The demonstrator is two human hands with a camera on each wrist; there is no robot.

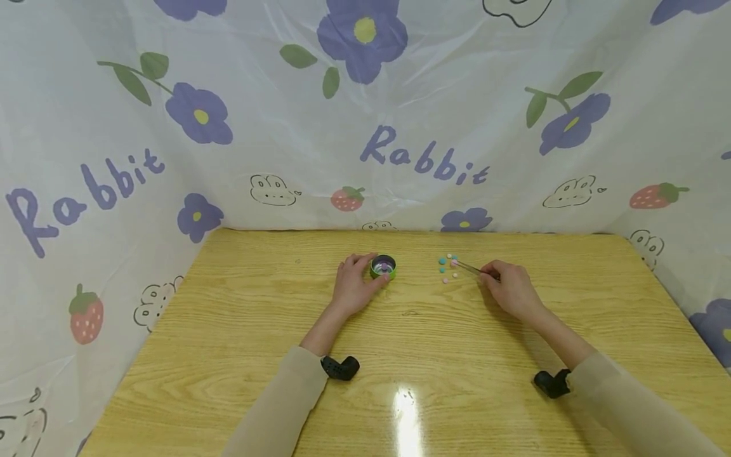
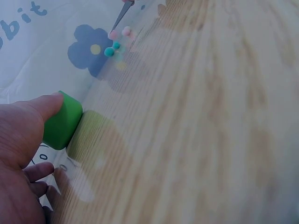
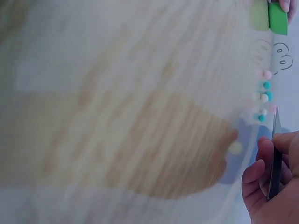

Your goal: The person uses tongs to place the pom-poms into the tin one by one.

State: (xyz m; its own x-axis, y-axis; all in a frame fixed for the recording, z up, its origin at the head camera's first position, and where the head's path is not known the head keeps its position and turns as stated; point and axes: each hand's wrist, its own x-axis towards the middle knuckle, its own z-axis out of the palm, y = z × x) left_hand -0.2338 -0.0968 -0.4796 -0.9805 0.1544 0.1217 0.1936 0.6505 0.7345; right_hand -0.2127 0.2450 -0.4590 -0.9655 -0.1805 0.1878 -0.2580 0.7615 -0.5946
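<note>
Around a small round green tin (image 1: 373, 271), open at the top with a shiny inside, my left hand (image 1: 351, 289) grips with thumb and index finger. Something purplish shows inside it. The left wrist view has the thumb against the tin's green wall (image 2: 65, 123). My right hand (image 1: 512, 292) pinches a pair of metal tweezers (image 1: 469, 269), pointing left. Their tips are right at a pink ball (image 1: 454, 263). Around it lie several small balls, among them a blue ball (image 1: 442, 261), a white ball (image 1: 455, 275) and another pink ball (image 1: 445, 280).
The wooden table (image 1: 257, 355) has a glossy surface that reflects light near its front. Behind and beside it hangs a white cloth (image 1: 285, 133) printed with flowers, strawberries and rabbits. Black wrist cameras sit at the left cuff (image 1: 341, 368) and the right cuff (image 1: 552, 384).
</note>
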